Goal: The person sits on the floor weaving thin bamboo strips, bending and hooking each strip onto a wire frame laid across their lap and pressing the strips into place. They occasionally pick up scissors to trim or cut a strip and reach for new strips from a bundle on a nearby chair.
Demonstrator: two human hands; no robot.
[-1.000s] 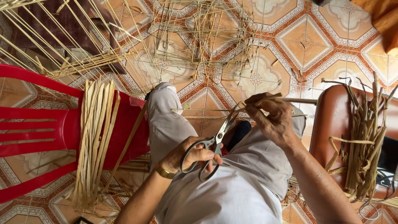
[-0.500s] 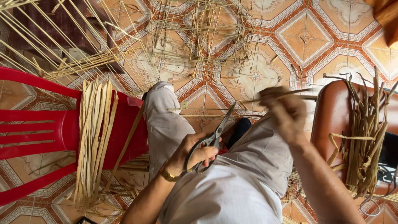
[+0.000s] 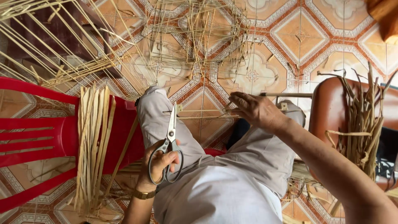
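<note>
Patterned floor tiles point(image 3: 298, 37); right hand point(image 3: 257, 111) hides thin strip's point(image 3: 199, 117) end.

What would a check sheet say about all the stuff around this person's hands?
Surface: patterned tile floor, orange and cream.
Job's things: scissors closed, over the left thigh; thin strip across the knees.
Clutter: loose strips scattered on the floor; flat strip bundle on the red plastic chair.
Grippers: left hand grips the scissor handles; right hand pinches the thin strip.
Cables: nothing seen.
Surroundings: brown seat draped with darker strips.
</note>
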